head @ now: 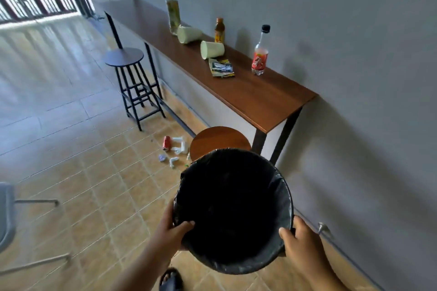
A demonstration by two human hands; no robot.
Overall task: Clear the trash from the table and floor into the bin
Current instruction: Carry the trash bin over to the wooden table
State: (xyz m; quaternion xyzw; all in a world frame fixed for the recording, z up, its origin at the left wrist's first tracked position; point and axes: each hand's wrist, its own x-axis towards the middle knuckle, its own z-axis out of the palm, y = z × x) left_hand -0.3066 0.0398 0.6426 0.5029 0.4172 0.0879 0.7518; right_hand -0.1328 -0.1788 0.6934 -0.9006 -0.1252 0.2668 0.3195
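Altogether three bottles, two cups

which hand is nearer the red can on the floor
Left. The left hand grips the bin on the side toward the red can; the right hand grips its wall side, farther off.

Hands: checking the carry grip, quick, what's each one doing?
Left hand: grips the round bin with black plastic liner, at its rim.
Right hand: grips the same rim.
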